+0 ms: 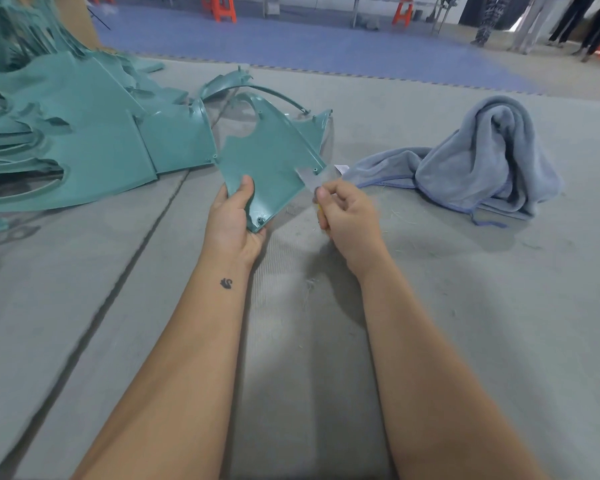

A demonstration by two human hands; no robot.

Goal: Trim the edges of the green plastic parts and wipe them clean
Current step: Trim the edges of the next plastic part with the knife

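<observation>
Both my bare forearms reach forward. My left hand (234,216) grips with thumb on top; my right hand (347,216) is curled, pinching.

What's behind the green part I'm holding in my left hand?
Behind the held part, more green parts lie piled on the grey mat, with a curved strip arching above. The part hides the mat and the pile's lower right edge directly behind it.
</observation>
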